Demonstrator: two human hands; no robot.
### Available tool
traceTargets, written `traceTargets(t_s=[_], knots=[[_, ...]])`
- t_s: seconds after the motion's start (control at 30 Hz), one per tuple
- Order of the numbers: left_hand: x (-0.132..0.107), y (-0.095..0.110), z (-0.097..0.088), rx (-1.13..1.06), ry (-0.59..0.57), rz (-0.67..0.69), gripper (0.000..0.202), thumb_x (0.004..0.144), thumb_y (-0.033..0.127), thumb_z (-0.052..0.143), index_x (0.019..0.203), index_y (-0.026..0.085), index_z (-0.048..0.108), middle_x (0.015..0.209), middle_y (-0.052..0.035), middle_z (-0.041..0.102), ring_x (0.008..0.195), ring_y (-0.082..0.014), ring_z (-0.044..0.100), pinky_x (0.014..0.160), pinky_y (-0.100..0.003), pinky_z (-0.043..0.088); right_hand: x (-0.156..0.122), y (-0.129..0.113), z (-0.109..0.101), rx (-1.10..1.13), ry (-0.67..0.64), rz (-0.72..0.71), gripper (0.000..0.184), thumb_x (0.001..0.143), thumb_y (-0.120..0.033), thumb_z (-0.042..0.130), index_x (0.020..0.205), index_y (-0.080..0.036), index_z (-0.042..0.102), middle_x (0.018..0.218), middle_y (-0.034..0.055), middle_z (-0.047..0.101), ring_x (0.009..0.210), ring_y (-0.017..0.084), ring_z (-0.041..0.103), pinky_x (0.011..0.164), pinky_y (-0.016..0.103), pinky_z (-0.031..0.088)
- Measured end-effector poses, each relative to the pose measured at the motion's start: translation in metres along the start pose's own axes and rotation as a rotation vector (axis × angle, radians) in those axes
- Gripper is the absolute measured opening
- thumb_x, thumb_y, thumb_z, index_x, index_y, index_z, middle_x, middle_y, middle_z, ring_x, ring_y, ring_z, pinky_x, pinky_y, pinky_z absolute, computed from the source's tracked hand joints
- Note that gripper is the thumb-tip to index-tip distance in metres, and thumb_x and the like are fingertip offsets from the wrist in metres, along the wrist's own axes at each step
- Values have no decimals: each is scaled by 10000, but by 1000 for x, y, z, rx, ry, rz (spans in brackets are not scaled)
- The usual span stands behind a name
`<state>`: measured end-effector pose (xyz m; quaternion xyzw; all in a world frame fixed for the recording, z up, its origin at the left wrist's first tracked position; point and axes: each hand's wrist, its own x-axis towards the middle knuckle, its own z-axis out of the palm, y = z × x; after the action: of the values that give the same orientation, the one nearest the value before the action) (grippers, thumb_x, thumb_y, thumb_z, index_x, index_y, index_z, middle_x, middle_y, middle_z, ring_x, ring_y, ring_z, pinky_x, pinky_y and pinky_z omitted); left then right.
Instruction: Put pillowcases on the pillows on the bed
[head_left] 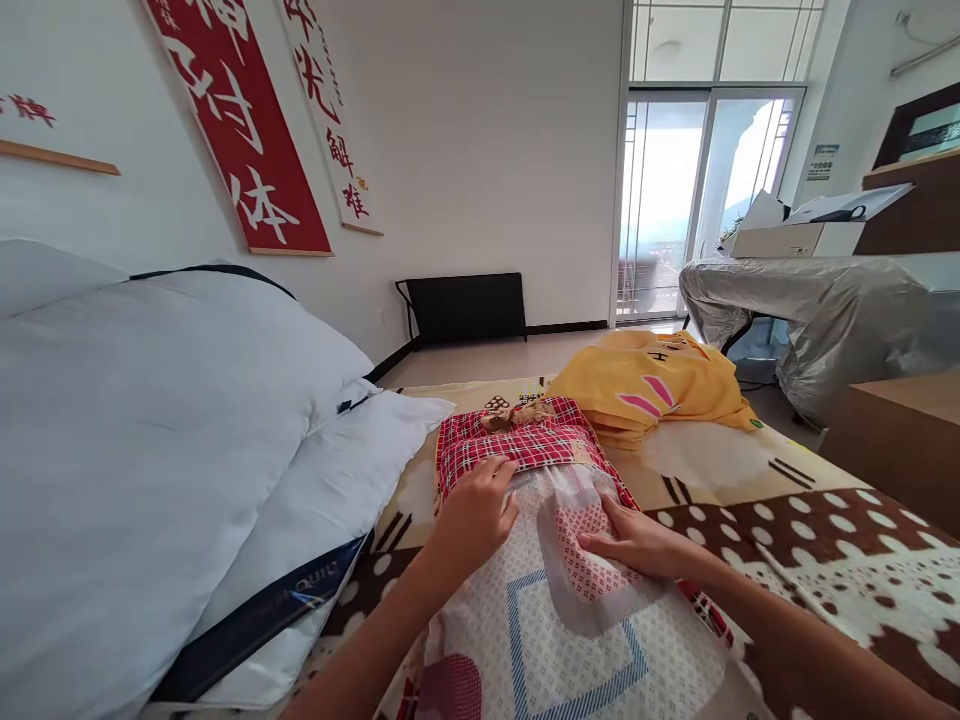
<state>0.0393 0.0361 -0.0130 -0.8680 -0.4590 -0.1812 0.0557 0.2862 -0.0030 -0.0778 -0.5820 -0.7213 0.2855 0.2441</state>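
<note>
A soft pale pillow (574,660) with a blue square outline and pink patches lies in front of me. Its far end goes under the hem of a red plaid pillowcase (525,440). My left hand (480,505) rests at that hem, its fingertips on the plaid cloth and its thumb apart, lower, on the pillow. My right hand (641,540) grips the pillow's right side, thumb across a pink-patterned part and fingers along the far side. Some of those fingers are hidden by cloth.
White bulky bedding (187,400) with a dark band fills the left side. A yellow cloth (649,390) lies beyond the pillowcase on the patterned bed cover (847,540). At right stand a brown box (900,430) and a plastic-covered piece of furniture (810,290). A black panel (469,308) leans by the wall.
</note>
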Motion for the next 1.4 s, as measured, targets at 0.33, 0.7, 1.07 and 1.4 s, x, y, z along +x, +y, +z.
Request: traceTargets(t_s=[0.33, 0.7, 1.07, 1.4], knots=[[106, 26, 47, 250, -167, 307, 294, 864, 83, 360, 1001, 97, 620, 1021, -178, 641, 956, -292, 631, 755, -408, 516, 4, -16, 38, 6, 28, -158, 786, 611, -172, 587, 1363, -96, 370, 1327, 181, 443, 1233, 289, 422, 1049, 386, 315], [74, 56, 48, 287, -267, 489, 234, 875, 105, 411, 923, 128, 639, 873, -107, 660, 810, -225, 656, 707, -335, 520, 61, 14, 38, -133, -54, -192, 320, 677, -158, 493, 981, -129, 588, 1010, 109, 649, 907, 230, 584, 827, 334, 450], [16, -63, 26, 379, -209, -102, 329, 828, 87, 375, 1093, 142, 562, 1089, -140, 609, 1002, -250, 600, 835, -360, 469, -4, -29, -24, -503, 220, -97, 367, 919, -439, 388, 938, -171, 639, 929, 137, 678, 865, 263, 612, 820, 399, 403], [-17, -88, 31, 438, -318, -264, 392, 841, 23, 231, 991, 58, 592, 970, -224, 651, 918, -332, 648, 742, -438, 480, 21, -83, 68, -518, 3, -538, 758, 694, -631, 610, 1272, -156, 492, 1204, 191, 550, 1088, 375, 485, 878, 622, 366]])
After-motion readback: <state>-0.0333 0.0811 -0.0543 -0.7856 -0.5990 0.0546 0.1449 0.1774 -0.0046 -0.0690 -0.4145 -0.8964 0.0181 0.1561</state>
